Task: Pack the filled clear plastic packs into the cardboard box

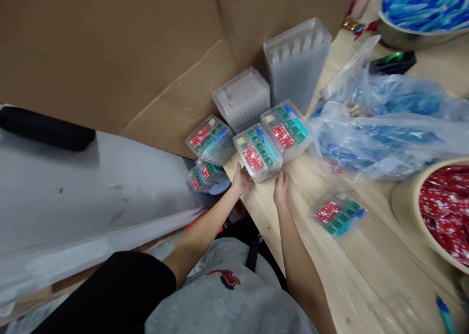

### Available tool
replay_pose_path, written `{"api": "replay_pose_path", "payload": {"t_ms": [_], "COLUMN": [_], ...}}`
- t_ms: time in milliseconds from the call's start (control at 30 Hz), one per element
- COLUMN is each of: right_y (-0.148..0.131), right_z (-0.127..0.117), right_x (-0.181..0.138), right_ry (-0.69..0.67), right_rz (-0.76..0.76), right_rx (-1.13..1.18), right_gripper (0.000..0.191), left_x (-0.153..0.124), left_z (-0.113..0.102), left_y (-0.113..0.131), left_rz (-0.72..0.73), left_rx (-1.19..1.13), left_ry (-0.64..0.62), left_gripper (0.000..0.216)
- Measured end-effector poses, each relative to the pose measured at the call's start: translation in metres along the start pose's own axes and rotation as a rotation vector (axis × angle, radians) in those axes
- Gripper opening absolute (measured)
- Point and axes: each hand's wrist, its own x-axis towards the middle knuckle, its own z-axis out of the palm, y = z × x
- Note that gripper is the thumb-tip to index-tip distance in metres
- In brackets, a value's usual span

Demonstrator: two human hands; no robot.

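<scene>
A stack of clear plastic trays [259, 153] stands near the table's left edge, between my two hands. Its top tray holds a red patterned packet, several green pieces and a blue stick-like item. My left hand [242, 179] grips the stack's lower left corner, its fingers partly hidden behind the trays. On the opposite side, my right hand [281, 189] is against the lower right corner, fingers partly out of sight. Right beside this is another stack of filled trays [287, 129]. A single filled tray [339, 213] lies on the wooden table [311, 270], to the right of my right hand.
Empty clear trays [242, 97] and a taller stack of them [298, 63] stand by the cardboard [161, 46]. More filled trays [210, 138] are at the left. Plastic bags of blue items [388, 124], a red-packet tub [406, 192] and a blue-stick bowl [399, 36] occupy the right.
</scene>
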Motion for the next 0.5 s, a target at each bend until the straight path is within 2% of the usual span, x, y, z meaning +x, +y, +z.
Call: {"api": "replay_pose_path", "payload": {"t_ms": [67,167,233,333,433,500], "right_y": [0.006,0.018,0.029,0.052,0.084,0.107], "right_z": [-0.005,-0.01,-0.006,0.012,0.047,0.078], "right_x": [-0.018,-0.062,-0.096,-0.137,-0.15,-0.138], "right_ry": [0.051,0.044,-0.076,-0.365,-0.58,-0.626], "right_rz": [-0.002,-0.025,-0.048,-0.057,-0.003,0.055], "right_rx": [-0.044,-0.122,-0.169,-0.221,-0.263,-0.292], "right_gripper": [0.055,0.056,0.054,0.046,0.041,0.041], "left_x": [-0.01,-0.036,-0.054,-0.068,-0.056,-0.031], "left_z": [-0.019,-0.069,-0.113,-0.181,-0.235,-0.26], "left_y": [-0.001,-0.005,-0.009,-0.007,0.011,0.031], "left_rz": [-0.002,-0.009,-0.012,0.006,0.053,0.095], "left_rx": [0.007,0.043,0.057,0.06,0.074,0.092], "left_ry": [0.045,0.16,0.271,0.459,0.593,0.648], "left_gripper": [0.049,0.04,0.034,0.033,0.036,0.04]}}
